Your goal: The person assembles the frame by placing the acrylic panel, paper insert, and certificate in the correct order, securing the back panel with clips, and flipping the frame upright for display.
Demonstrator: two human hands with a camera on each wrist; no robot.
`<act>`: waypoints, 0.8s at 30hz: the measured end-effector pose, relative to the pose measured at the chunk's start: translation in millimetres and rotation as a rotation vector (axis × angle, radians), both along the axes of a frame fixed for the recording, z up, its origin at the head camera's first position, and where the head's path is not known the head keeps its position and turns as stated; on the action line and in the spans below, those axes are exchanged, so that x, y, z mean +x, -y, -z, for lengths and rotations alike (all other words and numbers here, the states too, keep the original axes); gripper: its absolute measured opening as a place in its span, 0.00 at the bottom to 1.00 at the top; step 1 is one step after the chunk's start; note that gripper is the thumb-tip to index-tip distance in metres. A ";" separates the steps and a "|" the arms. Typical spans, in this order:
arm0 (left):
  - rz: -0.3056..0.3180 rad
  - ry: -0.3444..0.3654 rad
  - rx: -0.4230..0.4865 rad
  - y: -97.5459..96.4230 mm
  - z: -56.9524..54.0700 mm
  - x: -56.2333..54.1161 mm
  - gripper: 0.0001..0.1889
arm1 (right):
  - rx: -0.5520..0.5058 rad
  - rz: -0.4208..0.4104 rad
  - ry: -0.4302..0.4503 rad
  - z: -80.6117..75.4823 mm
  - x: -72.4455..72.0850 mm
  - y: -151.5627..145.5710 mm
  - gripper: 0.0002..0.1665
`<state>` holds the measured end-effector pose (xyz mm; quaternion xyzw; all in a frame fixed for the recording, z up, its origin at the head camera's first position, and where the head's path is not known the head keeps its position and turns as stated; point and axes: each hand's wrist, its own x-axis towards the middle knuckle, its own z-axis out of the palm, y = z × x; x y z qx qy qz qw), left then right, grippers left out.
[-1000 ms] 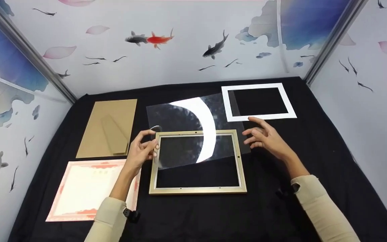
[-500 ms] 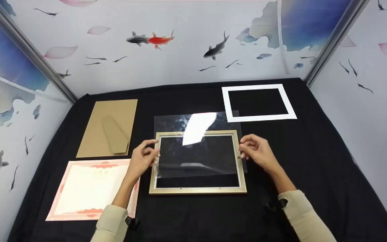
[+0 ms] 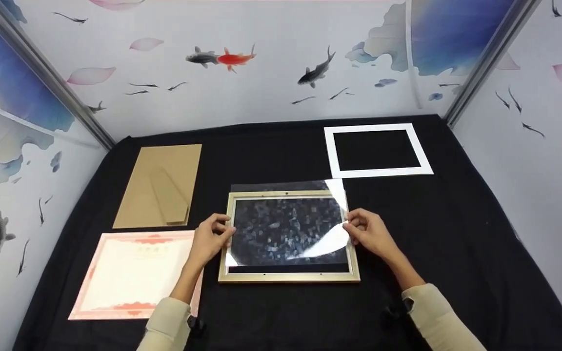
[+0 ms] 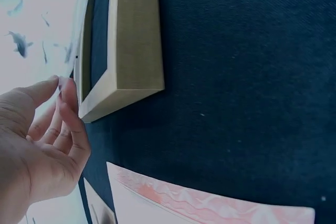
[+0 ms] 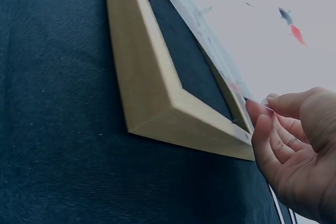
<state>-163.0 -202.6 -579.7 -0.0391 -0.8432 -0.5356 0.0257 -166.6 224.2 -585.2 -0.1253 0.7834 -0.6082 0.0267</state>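
A clear plastic sheet lies over the opening of a gold picture frame, its far edge reaching past the frame's back rail. My left hand pinches the sheet's left edge between thumb and fingers. At the opposite edge my right hand pinches it the same way. In the left wrist view the left thumb and fingertips meet on the sheet above the frame's corner. The right wrist view shows the sheet tilted over the frame, reflecting the printed wall.
A white mat border lies at the back right. To the left are a brown backing board with an easel stand and a pink-bordered certificate. Printed panels wall in the black-covered table.
The right hand, earlier apart from the sheet, has come in and taken its right edge. The sheet has straightened and moved down and toward the body over the frame.
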 end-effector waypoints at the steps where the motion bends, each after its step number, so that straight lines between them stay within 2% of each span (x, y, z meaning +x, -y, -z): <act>1: 0.009 -0.004 -0.006 0.3 0.6 0.7 0.16 | 0.022 0.001 -0.008 0.9 0.6 0.2 0.10; 8: 0.043 0.008 -0.040 4.9 0.9 7.6 0.17 | 0.190 -0.012 -0.059 2.1 4.3 2.1 0.08; 15: 0.076 0.038 -0.053 5.8 1.1 11.0 0.19 | 0.264 0.019 -0.043 0.8 9.8 1.4 0.08; 21: 0.030 0.079 -0.024 9.3 0.4 12.8 0.19 | 0.318 0.018 -0.079 0.3 9.4 5.6 0.08; 24: 0.010 0.078 -0.020 10.5 0.0 13.4 0.18 | 0.343 0.025 -0.113 1.0 7.7 7.2 0.09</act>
